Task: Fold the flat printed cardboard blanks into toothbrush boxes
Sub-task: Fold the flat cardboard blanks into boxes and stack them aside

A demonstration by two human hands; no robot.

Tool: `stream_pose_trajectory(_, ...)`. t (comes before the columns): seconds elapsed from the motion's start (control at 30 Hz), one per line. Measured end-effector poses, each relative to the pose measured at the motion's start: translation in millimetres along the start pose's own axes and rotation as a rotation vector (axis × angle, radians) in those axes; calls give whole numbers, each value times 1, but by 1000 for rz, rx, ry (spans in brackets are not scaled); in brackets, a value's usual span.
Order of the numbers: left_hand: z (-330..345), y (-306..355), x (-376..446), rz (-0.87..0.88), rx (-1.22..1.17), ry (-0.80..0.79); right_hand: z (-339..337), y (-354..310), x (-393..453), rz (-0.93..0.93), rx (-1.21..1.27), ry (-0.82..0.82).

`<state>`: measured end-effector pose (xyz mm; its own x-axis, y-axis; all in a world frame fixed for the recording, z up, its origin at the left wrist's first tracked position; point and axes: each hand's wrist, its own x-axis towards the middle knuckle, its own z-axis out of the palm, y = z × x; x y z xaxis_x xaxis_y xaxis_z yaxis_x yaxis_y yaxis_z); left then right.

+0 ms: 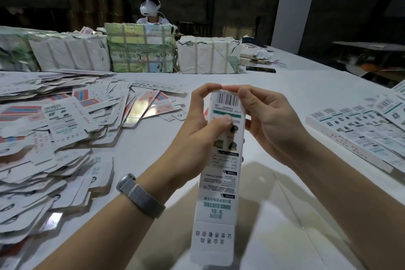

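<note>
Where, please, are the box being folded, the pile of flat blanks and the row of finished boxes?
box being folded (221,173): head view, printed middle panel.
pile of flat blanks (54,138): head view, top sheets at left.
row of finished boxes (359,131): head view, upper faces at right.

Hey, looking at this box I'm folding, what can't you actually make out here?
Head view only:
- Far end of the box: left hand and right hand cover its top, so the flap's state is hidden.
- Small print on the box: blurred.
- Pile of flat blanks: cut off by the left edge.
- Folded boxes: cut off at right.
</note>
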<state>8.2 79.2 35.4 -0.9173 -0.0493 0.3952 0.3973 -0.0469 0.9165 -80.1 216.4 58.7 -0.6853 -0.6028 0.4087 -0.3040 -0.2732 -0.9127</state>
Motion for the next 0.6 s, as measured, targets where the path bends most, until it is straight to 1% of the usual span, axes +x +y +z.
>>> stream_pose_trajectory(0.2, 1, -7, 2, 63, 101, 63, 6, 5, 1, 43, -31, 26)
stream_pose_trajectory(0.3, 3, -6, 7, 115, 38, 89, 9, 8, 0, 6, -220, 3)
stream_pose_trajectory(0.33, 8, -4, 13, 150, 18, 159, 10, 8, -1, -11, -310, -15)
stream_pose_trajectory(0.37, 11, -3, 18, 217, 28, 261, 11, 9, -2, -28, -394, -32)
stream_pose_trajectory(0.4, 12, -7, 16, 325, 48, 309, 11, 8, -2, -44, -466, -37)
stream_pose_trajectory(0.43, 10, -11, 14, 400, 63, 326, 11, 8, -2, -53, -518, -31)
stream_pose_trajectory(0.47, 8, -14, 12, 409, 18, 296, 9, 7, -1, -51, -553, -19)
stream_pose_trajectory(0.5, 11, -16, 10, 347, -54, 228, 6, 5, 0, -40, -576, -8)
stream_pose_trajectory(0.53, 13, -16, 10, 233, -112, 161, 3, 3, 1, -25, -589, -1)
stream_pose_trajectory(0.57, 11, -15, 13, 98, -135, 116, 1, 1, 1, -16, -594, 8)
stream_pose_trajectory(0.6, 7, -18, 10, 37, -96, 17, -1, -2, 2, -25, -603, 31)
